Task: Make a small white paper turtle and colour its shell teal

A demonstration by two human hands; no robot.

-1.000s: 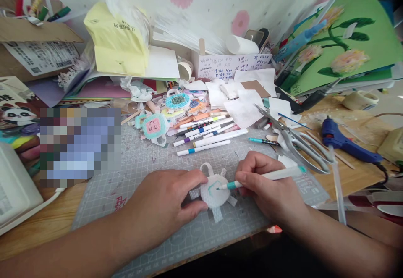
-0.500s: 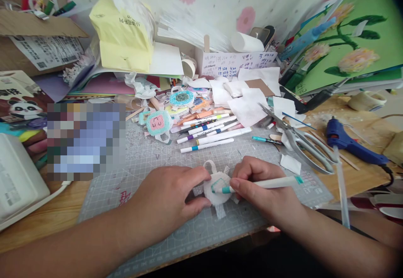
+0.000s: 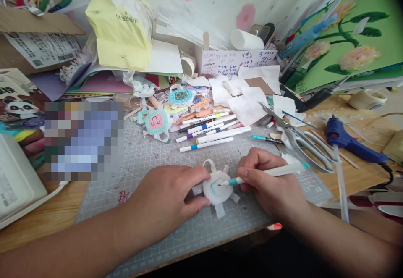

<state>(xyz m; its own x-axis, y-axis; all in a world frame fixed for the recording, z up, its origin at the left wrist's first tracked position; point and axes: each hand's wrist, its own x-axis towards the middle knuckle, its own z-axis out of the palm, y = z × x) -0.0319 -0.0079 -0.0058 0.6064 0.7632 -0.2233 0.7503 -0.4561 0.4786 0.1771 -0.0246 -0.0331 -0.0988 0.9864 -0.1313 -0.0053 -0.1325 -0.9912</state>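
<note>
A white, round, bumpy craft piece with a loop and several short tabs round its edge lies on the grey cutting mat. My left hand grips its left side between thumb and fingers. In my right hand is a white marker with a teal nib, held like a pen. The nib is at the middle of the piece, by a teal outline drawn there; whether it touches, I cannot tell.
White markers lie in a row behind my hands, beside finished-looking coloured pieces. Large scissors, paper scraps and a blue glue gun are at the right. A white box with a cable stands at the left.
The marker's nib has moved slightly up and right across the piece, and my right hand has shifted with it. More of the teal outline's lower side shows. My left hand stays in place.
</note>
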